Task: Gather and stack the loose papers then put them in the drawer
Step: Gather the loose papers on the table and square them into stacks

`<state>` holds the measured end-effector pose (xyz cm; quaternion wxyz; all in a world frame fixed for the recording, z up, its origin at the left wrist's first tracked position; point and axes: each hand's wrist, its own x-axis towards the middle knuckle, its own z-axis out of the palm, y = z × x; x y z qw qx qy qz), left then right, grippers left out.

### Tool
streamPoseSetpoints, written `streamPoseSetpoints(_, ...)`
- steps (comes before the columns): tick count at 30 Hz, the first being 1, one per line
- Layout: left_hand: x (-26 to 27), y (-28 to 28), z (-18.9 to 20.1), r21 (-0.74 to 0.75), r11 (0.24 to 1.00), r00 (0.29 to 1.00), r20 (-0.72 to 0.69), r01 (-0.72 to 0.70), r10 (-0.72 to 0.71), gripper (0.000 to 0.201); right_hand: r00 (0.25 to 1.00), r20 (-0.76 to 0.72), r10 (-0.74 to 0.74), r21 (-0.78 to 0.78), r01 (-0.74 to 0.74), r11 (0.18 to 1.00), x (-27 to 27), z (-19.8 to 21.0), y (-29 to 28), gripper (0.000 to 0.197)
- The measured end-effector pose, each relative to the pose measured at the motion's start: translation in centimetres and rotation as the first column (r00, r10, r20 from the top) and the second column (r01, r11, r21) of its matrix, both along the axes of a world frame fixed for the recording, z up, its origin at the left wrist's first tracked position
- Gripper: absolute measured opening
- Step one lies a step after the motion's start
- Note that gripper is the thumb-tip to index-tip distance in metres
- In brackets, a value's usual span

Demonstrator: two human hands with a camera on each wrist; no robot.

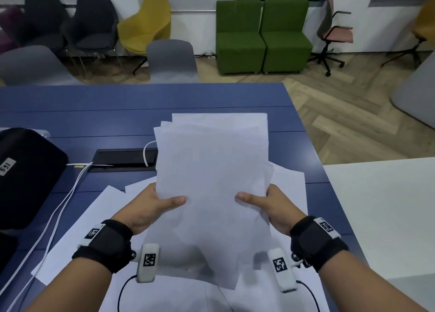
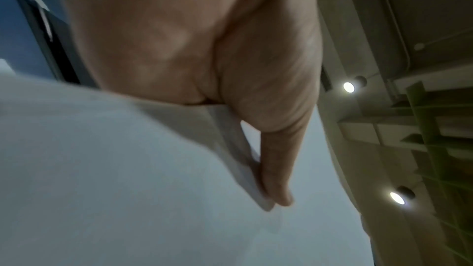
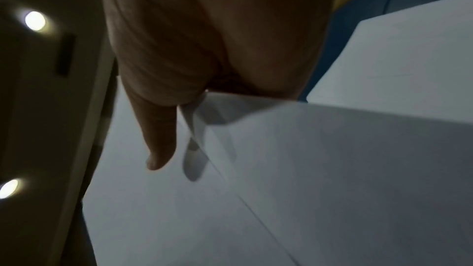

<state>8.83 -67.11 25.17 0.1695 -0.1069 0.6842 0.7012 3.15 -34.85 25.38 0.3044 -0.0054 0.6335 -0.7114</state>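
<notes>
A loose stack of white papers [image 1: 211, 170] is held up above the blue table [image 1: 94, 109], its sheets fanned unevenly at the top. My left hand [image 1: 153, 208] grips the stack's left edge, thumb on the front. On the right edge my right hand [image 1: 266, 205] grips it the same way. In the left wrist view the thumb [image 2: 276, 169] presses on the stacked papers [image 2: 128, 169]. The right wrist view shows the right thumb [image 3: 161, 139] on the top sheet [image 3: 307, 169]. More loose sheets [image 1: 77, 236] lie flat on the table beneath. No drawer shows.
A black case [image 1: 26, 175] sits at the table's left with white cables [image 1: 58, 210] running past it. A dark cable hatch [image 1: 124, 158] is set into the table. A white tabletop [image 1: 388, 217] adjoins at right. Chairs and green seats [image 1: 261, 34] stand beyond the far edge.
</notes>
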Motion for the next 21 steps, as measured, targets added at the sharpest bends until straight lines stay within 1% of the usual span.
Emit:
streamPoseSetpoints(3,0.0,0.4,0.3,-0.027,0.999,1.000,-0.012,-0.017,0.017,0.039,0.998,-0.064,0.018,0.065,-0.013,0.998,0.4,0.2,-0.5,0.040)
streamPoseSetpoints(5,0.1,1.1,1.3,-0.044,0.995,0.994,-0.067,-0.094,0.091,0.032,0.988,-0.154,-0.031,0.066,0.041,0.997,0.8,0.9,-0.9,0.038)
streamPoseSetpoints(6,0.2,1.5,1.9,-0.051,0.987,0.983,-0.113,-0.152,0.146,0.028,0.971,-0.230,-0.062,0.076,0.082,0.994,1.1,1.5,-1.2,0.034)
streamPoseSetpoints(8,0.2,2.0,2.8,-0.054,0.960,0.943,-0.210,-0.276,0.260,0.025,0.896,-0.426,-0.126,0.117,0.193,0.974,1.5,2.2,-1.6,0.030)
streamPoseSetpoints(9,0.3,2.3,2.9,-0.057,0.946,0.923,-0.244,-0.320,0.298,0.027,0.854,-0.499,-0.147,0.139,0.246,0.959,1.8,2.0,-1.9,0.033)
streamPoseSetpoints(10,0.3,2.6,2.8,-0.068,0.937,0.911,-0.269,-0.343,0.313,0.031,0.828,-0.537,-0.164,0.166,0.293,0.942,2.1,1.6,-2.2,0.041)
streamPoseSetpoints(11,0.4,2.9,2.4,-0.085,0.935,0.908,-0.280,-0.345,0.310,0.037,0.821,-0.545,-0.169,0.197,0.321,0.926,2.4,0.8,-2.5,0.045)
streamPoseSetpoints(12,0.5,3.3,1.7,-0.100,0.933,0.911,-0.276,-0.345,0.307,0.044,0.828,-0.528,-0.186,0.217,0.344,0.913,2.6,-0.1,-2.9,0.040)
streamPoseSetpoints(14,0.5,4.1,0.1,-0.099,0.920,0.905,-0.248,-0.379,0.346,0.057,0.855,-0.471,-0.216,0.255,0.366,0.895,2.8,-2.4,-3.5,0.016)
streamPoseSetpoints(16,0.7,4.7,-1.3,-0.085,0.892,0.879,-0.234,-0.445,0.416,0.067,0.869,-0.456,-0.191,0.296,0.351,0.888,2.8,-4.9,-4.0,0.031)
streamPoseSetpoints(17,0.7,4.8,-1.8,-0.079,0.872,0.858,-0.240,-0.483,0.453,0.076,0.876,-0.452,-0.165,0.320,0.332,0.887,2.7,-6.0,-4.1,0.034)
streamPoseSetpoints(19,0.5,5.1,-1.7,-0.043,0.830,0.810,-0.254,-0.556,0.529,0.092,0.884,-0.455,-0.110,0.361,0.296,0.884,2.6,-7.2,-4.4,0.038)
streamPoseSetpoints(21,0.0,5.3,-1.0,0.080,0.776,0.736,-0.269,-0.626,0.621,0.096,0.895,-0.433,-0.105,0.370,0.283,0.885,2.4,-7.6,-4.6,0.036)
